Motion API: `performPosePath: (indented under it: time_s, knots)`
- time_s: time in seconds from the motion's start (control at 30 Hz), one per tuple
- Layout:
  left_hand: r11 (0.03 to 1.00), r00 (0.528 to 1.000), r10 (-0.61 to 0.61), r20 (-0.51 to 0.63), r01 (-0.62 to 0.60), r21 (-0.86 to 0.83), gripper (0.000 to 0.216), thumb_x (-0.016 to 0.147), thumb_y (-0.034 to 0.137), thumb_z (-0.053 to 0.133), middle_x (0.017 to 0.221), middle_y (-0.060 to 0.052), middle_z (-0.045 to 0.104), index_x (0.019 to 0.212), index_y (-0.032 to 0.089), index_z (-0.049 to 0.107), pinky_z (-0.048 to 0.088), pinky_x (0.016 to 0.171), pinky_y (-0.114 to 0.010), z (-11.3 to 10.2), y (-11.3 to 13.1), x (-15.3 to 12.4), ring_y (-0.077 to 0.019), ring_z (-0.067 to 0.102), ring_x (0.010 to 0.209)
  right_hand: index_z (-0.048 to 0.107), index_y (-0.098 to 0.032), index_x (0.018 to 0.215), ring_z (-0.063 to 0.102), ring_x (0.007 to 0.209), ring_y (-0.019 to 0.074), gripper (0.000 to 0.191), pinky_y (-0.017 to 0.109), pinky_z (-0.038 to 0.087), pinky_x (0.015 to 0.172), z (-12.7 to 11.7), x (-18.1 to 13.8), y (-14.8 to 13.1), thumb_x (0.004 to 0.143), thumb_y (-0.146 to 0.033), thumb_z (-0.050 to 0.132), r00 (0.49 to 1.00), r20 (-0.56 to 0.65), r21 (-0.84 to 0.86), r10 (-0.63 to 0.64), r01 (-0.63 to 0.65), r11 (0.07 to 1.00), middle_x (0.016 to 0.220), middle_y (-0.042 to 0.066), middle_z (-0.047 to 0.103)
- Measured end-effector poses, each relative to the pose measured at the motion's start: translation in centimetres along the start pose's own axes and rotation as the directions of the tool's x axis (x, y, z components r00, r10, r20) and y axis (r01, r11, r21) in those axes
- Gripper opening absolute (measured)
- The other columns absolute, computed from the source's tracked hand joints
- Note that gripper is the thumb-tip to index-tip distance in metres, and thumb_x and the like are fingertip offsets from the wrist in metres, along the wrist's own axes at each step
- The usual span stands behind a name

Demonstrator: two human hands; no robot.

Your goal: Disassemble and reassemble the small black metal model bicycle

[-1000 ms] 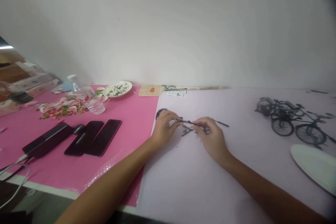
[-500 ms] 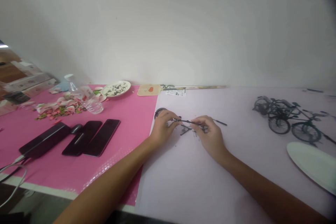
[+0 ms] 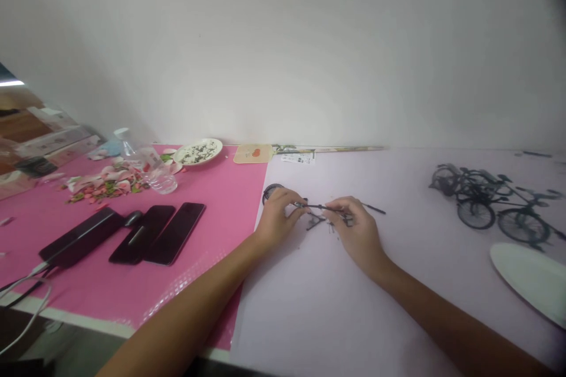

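My left hand (image 3: 277, 217) and my right hand (image 3: 358, 231) rest on the pale table (image 3: 336, 294), both pinched on a thin black model bicycle frame (image 3: 319, 208) that spans the gap between them. A thin black rod (image 3: 375, 208) sticks out past my right hand. Small black parts (image 3: 315, 222) lie just under the frame. A small black wheel (image 3: 270, 191) shows behind my left hand.
Assembled black model bicycles (image 3: 490, 203) stand at the right, with a white plate (image 3: 528, 280) nearer me. On the pink mat (image 3: 132, 283) lie two dark phones (image 3: 161, 240), a power bank (image 3: 79, 237), a plastic bottle (image 3: 148, 162), scattered shells (image 3: 106, 184) and a dish (image 3: 197, 151).
Both hands keep their pinch on the frame; only the camera view has shifted slightly.
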State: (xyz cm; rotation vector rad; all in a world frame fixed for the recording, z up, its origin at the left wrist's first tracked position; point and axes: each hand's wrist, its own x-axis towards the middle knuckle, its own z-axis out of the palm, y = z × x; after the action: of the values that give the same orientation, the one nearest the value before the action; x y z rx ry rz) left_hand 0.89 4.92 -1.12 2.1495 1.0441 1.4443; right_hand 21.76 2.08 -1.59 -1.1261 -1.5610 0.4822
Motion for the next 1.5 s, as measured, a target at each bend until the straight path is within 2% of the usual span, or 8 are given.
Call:
performPosePath:
  time_s: [0.13,0.27,0.47,0.8,1.33,1.5]
  knots:
    - [0.999,0.999,0.034,0.026,-0.035,0.041,0.014,0.092,0.027,0.076,0.103,-0.008,0.075,0.105,0.022,0.072,0.051,0.092,-0.041,0.14,-0.14,-0.23,-0.0248,0.066,0.102,0.071,-0.026,0.095,0.065,0.093,0.0245,0.008,0.042,0.054,0.084,-0.11,-0.06,-0.27,0.095,-0.034,0.071,0.999,-0.038,0.009,-0.026,0.026,1.0,0.099,0.005,0.068]
    - [0.997,1.0,0.017,0.019,-0.018,0.079,0.024,0.093,0.025,0.075,0.109,-0.008,0.073,0.116,0.023,0.068,0.052,0.091,-0.041,0.29,-0.37,-0.39,-0.0254,0.065,0.105,0.071,-0.026,0.096,0.065,0.095,0.0247,0.006,0.041,0.055,0.085,-0.14,-0.11,-0.16,0.096,-0.032,0.071,0.998,-0.03,0.015,-0.056,0.056,0.998,0.1,0.005,0.067]
    - [0.995,0.998,0.022,0.063,-0.028,0.093,0.015,0.093,0.022,0.073,0.105,-0.007,0.074,0.108,0.023,0.07,0.049,0.093,-0.042,0.32,-0.56,-0.24,-0.0258,0.064,0.103,0.071,-0.026,0.095,0.064,0.094,0.0248,0.004,0.041,0.054,0.084,-0.09,-0.06,0.05,0.096,-0.03,0.071,0.997,-0.027,-0.002,-0.072,0.072,0.997,0.099,0.005,0.067]
    - [0.994,0.999,0.033,0.033,-0.036,0.099,0.012,0.091,0.023,0.077,0.101,-0.006,0.075,0.102,0.023,0.072,0.049,0.09,-0.04,0.19,-0.61,-0.09,-0.0243,0.064,0.099,0.071,-0.026,0.095,0.064,0.092,0.0234,0.002,0.04,0.055,0.083,-0.13,0.02,0.15,0.096,-0.028,0.071,0.997,-0.011,0.009,-0.08,0.08,0.997,0.098,0.004,0.067]
    - [0.995,0.998,0.027,0.052,-0.032,0.09,0.014,0.092,0.022,0.075,0.104,-0.006,0.073,0.105,0.023,0.07,0.049,0.092,-0.04,0.3,-0.88,-0.26,-0.0249,0.063,0.103,0.071,-0.026,0.094,0.064,0.089,0.0231,0.004,0.039,0.053,0.08,-0.11,0.1,0.46,0.096,-0.029,0.071,0.996,-0.004,-0.002,-0.088,0.088,0.996,0.098,0.004,0.068]
    - [0.994,0.997,0.026,0.077,-0.034,0.105,0.02,0.092,0.017,0.073,0.108,-0.008,0.072,0.11,0.023,0.069,0.05,0.095,-0.042,0.26,-0.88,-0.32,-0.0261,0.062,0.107,0.071,-0.026,0.094,0.063,0.088,0.0229,0.003,0.039,0.053,0.08,-0.14,0.14,0.44,0.095,-0.029,0.072,0.996,-0.002,-0.008,-0.094,0.094,0.996,0.097,0.003,0.067]
